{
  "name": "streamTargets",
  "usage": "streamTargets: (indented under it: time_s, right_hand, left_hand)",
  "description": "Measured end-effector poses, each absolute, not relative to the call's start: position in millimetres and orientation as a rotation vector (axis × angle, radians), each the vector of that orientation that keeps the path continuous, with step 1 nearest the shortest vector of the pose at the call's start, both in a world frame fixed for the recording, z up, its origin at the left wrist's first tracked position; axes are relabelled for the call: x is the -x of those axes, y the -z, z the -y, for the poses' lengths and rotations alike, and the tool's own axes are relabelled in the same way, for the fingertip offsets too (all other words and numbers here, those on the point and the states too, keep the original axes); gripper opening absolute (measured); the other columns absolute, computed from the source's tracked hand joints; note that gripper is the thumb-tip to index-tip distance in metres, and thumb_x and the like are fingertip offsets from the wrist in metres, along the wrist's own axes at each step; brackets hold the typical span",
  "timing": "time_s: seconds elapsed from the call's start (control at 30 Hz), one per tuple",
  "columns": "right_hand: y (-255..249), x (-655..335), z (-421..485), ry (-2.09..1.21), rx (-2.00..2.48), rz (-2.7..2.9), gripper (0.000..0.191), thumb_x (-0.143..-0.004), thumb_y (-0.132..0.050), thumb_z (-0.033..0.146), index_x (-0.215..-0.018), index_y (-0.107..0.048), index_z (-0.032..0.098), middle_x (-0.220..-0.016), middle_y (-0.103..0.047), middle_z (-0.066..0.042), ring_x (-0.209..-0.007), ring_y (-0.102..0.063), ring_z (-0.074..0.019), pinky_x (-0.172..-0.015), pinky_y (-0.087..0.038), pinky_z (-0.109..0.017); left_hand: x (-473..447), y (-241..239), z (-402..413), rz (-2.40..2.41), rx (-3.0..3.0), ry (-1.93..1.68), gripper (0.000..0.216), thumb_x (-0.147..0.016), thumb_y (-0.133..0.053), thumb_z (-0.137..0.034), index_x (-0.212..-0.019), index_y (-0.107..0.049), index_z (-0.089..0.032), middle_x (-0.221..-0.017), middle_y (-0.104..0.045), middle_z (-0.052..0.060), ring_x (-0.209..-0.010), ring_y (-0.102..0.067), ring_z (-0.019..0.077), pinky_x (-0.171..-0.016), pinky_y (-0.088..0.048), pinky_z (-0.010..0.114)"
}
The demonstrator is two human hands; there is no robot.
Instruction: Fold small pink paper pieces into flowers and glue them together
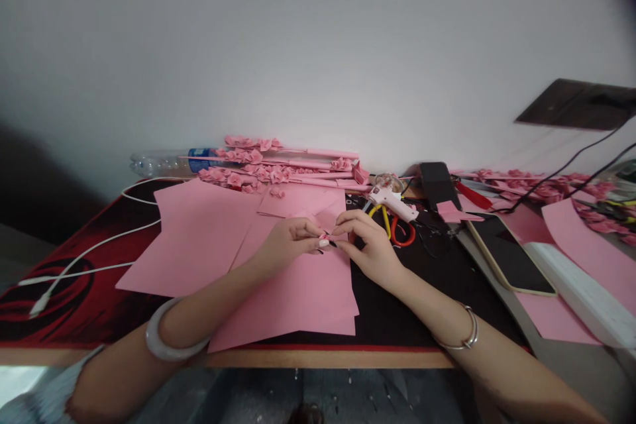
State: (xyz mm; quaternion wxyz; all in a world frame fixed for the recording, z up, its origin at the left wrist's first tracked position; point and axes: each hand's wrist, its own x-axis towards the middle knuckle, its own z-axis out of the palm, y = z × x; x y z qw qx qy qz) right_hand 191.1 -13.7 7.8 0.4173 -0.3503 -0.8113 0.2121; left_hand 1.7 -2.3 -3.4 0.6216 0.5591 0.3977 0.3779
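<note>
My left hand (291, 242) and my right hand (368, 245) meet over the middle of the desk, fingertips pinched together on a small pink paper piece (326, 236). Both hands hover just above a spread of pink paper sheets (199, 238). A white bangle sits on my left wrist and a thin silver bracelet on my right. What exactly the folded piece is stays too small to tell.
A white glue gun (392, 202) and orange-handled scissors (402, 232) lie just behind my right hand. Pink paper flower stems (278, 169) and a plastic bottle (169, 162) line the wall. A phone (509, 255) lies right, a white cable (84, 258) left.
</note>
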Motion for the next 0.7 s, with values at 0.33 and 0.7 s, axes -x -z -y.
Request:
streamTargets:
  time_s: [0.33, 0.7]
  right_hand:
    - [-8.1, -190.6, 14.3, -0.553, 0.880, 2.020, 0.010, -0.081, -0.059, 0.013, -0.087, -0.062, 0.019, -0.095, -0.055, -0.006, -0.082, -0.055, -0.0159, -0.062, -0.047, -0.027]
    - [-8.9, -189.3, 13.1, -0.568, 0.904, 2.007, 0.010, -0.079, -0.061, 0.012, -0.085, -0.062, 0.019, -0.093, -0.056, -0.006, -0.083, -0.056, -0.0164, -0.063, -0.046, -0.027]
  left_hand:
    - [-0.9, 2.3, 3.4, -0.909, -1.272, -0.865, 0.015, -0.067, -0.071, -0.025, -0.076, -0.065, -0.014, -0.073, -0.070, 0.001, -0.072, -0.065, 0.0154, -0.071, -0.052, 0.028]
    - [-1.4, 4.2, 2.9, -0.924, -1.302, -0.870, 0.013, -0.068, -0.070, -0.024, -0.075, -0.065, -0.014, -0.073, -0.071, 0.002, -0.071, -0.066, 0.0151, -0.070, -0.052, 0.028]
